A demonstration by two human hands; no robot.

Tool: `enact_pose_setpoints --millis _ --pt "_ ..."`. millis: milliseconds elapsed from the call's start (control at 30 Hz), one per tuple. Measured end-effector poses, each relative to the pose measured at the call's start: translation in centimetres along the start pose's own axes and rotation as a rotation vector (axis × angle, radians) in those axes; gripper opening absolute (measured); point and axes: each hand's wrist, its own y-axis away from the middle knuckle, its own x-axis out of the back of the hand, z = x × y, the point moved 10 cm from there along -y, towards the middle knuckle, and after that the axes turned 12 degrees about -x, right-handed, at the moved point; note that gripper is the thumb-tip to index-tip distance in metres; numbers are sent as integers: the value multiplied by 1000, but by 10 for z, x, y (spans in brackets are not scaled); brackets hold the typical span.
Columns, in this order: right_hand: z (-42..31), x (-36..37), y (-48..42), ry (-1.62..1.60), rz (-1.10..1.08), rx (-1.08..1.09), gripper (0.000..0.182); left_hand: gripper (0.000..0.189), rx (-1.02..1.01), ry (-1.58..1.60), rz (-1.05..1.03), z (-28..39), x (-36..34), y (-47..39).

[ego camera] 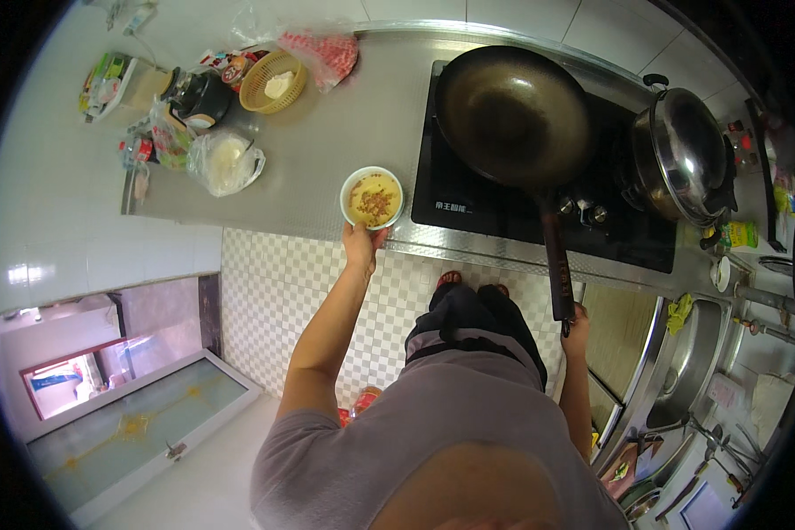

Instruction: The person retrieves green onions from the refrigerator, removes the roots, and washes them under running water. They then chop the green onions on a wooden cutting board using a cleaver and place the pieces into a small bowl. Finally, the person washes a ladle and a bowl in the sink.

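Note:
My left hand [363,244] holds the near rim of a small white bowl [343,199] at the counter's front edge. Inside it is a yellowish liquid [366,184] with brown bits [375,204] gathered in the middle. A dark wok [513,122], its inside bare, sits on a black glass cooktop [430,179]. Its long handle [558,271] reaches out past the counter edge towards me. My right hand [575,334] is at the tip of that handle, partly behind it; its fingers are mostly hidden, so I cannot tell whether it grips.
Right of the wok stands a lidded steel pot [689,156], with a sink [686,364] beyond. On the counter's left are a tied plastic bag [224,162], a yellow basket [246,83], a dark jug [205,99] and a red-patterned bag [328,56]. A glazed door [146,417] stands behind me, left.

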Motion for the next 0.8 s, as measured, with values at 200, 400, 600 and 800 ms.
enact_pose_setpoints --millis 200,400,600,800 --pt "49 1 2 -4 10 -219 25 29 -42 -109 51 17 -10 -4" --pt "53 -8 22 13 30 -182 24 33 -100 -561 43 29 13 -32" --pt "15 -19 25 33 -20 -85 24 51 -658 -1092 44 118 4 -24" --pt "-48 -57 1 -160 -48 39 25 44 -853 -1187 -116 159 -35 -28"
